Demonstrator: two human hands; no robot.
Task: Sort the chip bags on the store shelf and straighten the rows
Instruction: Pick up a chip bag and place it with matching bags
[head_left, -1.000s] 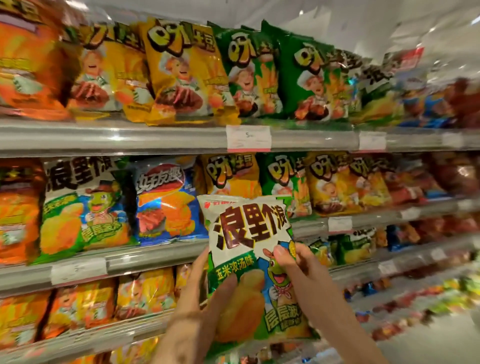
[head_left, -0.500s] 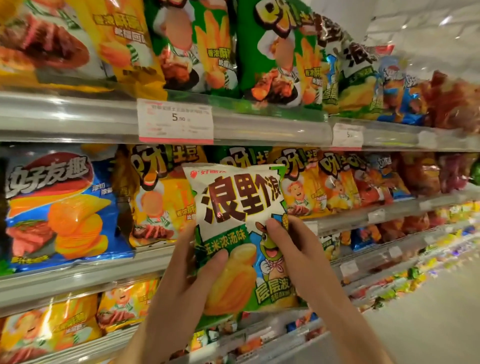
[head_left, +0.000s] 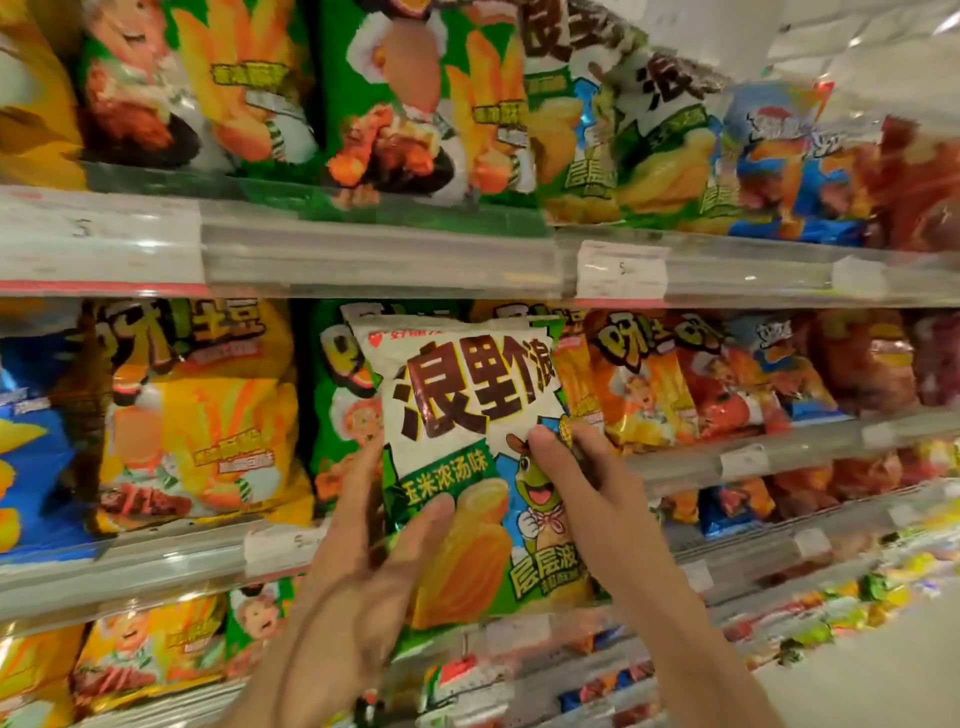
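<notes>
I hold a white-and-green chip bag (head_left: 467, 415) with a cartoon frog upright in front of the middle shelf. My left hand (head_left: 363, 566) grips its lower left edge, thumb on the front. My right hand (head_left: 582, 483) pinches its right side. Behind the bag stand a green chip bag (head_left: 337, 405) and yellow-orange bags (head_left: 634, 384). On the top shelf, two matching white-and-green frog bags (head_left: 660, 145) stand to the right of green fries bags (head_left: 415, 98).
A yellow bag (head_left: 202, 415) and a blue bag (head_left: 26, 447) stand left on the middle shelf. Blue and red bags (head_left: 810, 171) fill the top right. Shelf rails (head_left: 374, 260) carry price tags (head_left: 621, 270). Lower shelves hold more bags; aisle floor (head_left: 883, 675) lies at bottom right.
The view has moved closer and rightward along the shelves. The bag in my hands has risen slightly toward the middle shelf; both hands keep their grip.
</notes>
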